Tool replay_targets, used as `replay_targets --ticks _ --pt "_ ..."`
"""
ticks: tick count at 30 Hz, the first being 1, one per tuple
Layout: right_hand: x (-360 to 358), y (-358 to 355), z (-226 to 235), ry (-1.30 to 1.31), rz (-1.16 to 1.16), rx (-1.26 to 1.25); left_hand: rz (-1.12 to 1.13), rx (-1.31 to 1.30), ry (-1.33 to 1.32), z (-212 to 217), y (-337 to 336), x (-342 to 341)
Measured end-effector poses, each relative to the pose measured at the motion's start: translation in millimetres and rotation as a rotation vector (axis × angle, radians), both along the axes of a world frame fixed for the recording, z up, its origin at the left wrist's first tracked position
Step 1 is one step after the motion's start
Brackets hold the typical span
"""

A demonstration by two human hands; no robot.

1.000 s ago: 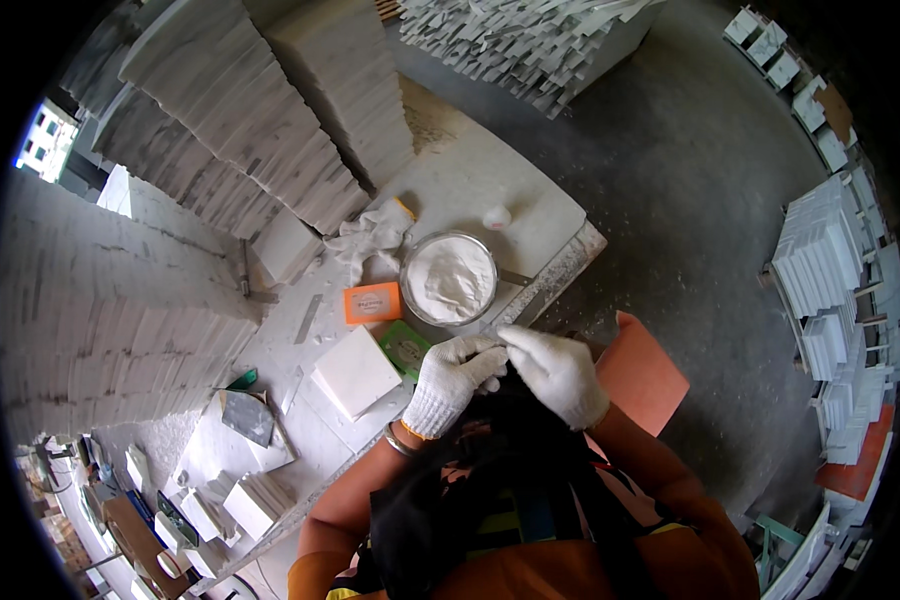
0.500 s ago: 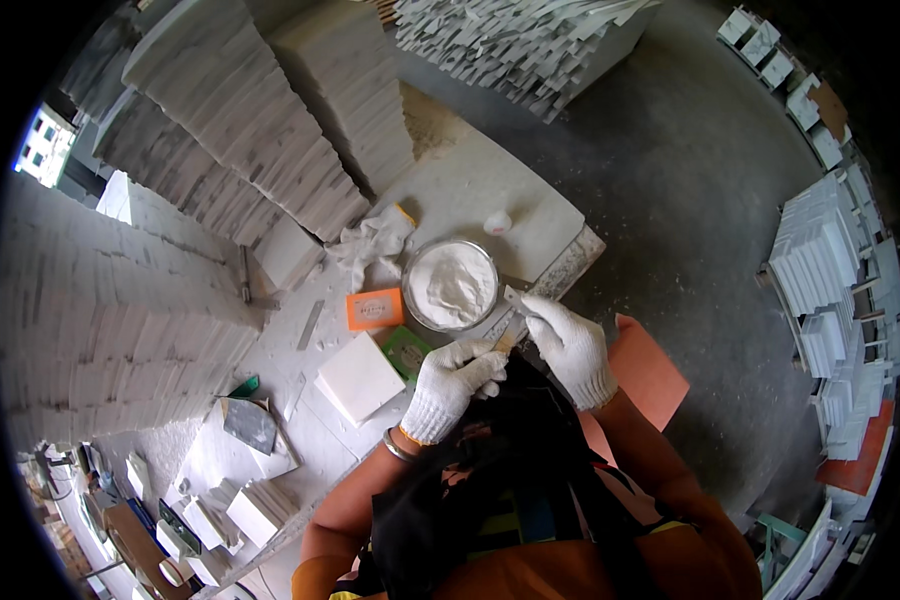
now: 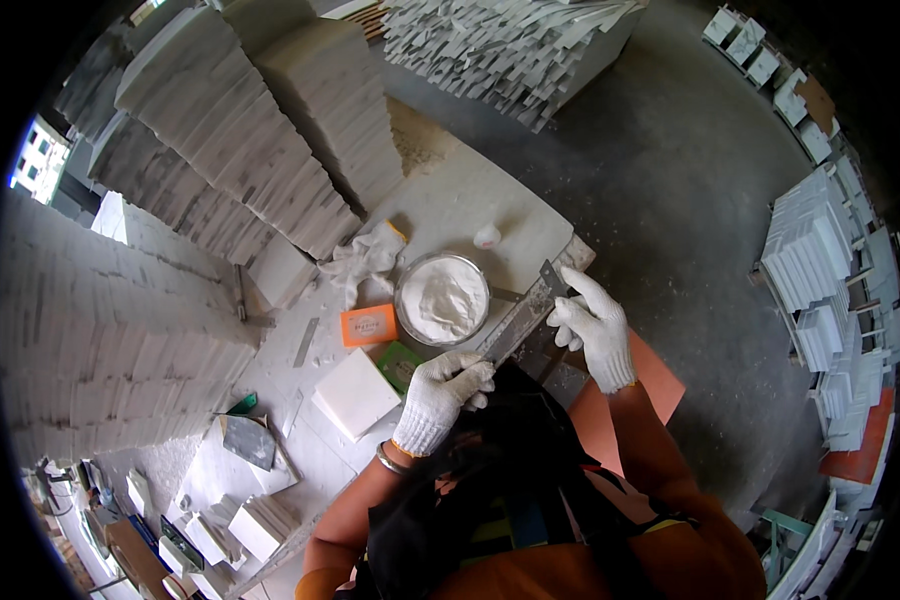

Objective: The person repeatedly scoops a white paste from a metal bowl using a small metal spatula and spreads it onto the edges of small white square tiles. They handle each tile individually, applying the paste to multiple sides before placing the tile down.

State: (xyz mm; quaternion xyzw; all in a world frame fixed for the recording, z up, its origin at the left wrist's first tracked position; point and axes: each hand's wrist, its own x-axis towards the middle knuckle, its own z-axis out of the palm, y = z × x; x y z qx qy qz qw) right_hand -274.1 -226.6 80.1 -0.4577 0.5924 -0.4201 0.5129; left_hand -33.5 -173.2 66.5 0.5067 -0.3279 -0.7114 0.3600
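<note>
Both my hands wear white knit gloves. My left hand (image 3: 440, 395) grips the near end of a long flat grey strip (image 3: 520, 322) that looks like a metal scraper or a narrow piece of stone. My right hand (image 3: 595, 325) holds the far end of the same strip, fingers spread along it. The strip lies slantwise just right of a round metal bowl (image 3: 443, 297) filled with white paste or powder. A square white tile (image 3: 355, 392) lies on the dusty white worktable (image 3: 470, 205) left of my left hand.
An orange pad (image 3: 369, 325) and a green one (image 3: 400, 365) lie by the bowl, a crumpled white rag (image 3: 368, 257) behind them. Tall stacks of white tiles (image 3: 270, 150) crowd the table's left and back. More tile stacks (image 3: 820, 270) stand on the grey floor at right.
My hands have moved apart: the right one slid up and right along the strip, the left one stayed near its lower end. The strip now lies stretched between them.
</note>
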Motion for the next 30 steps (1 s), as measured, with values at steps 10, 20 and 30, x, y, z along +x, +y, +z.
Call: replay_targets --ticks 10,20,30 --pt "23.6 6.6 7.0 -0.15 0.316 0.179 -0.119 -0.009 0.044 -1.9 -2.8 -4.0" --pt "24.4 6.5 2.8 0.035 0.305 -0.148 -0.054 0.002 0.09 -1.2 -4.7 0.7" --pt "40.7 22.3 -21.5 0.342 0.353 -0.684 0.027 0.043 0.133 -9.0 -2.0 -4.6"
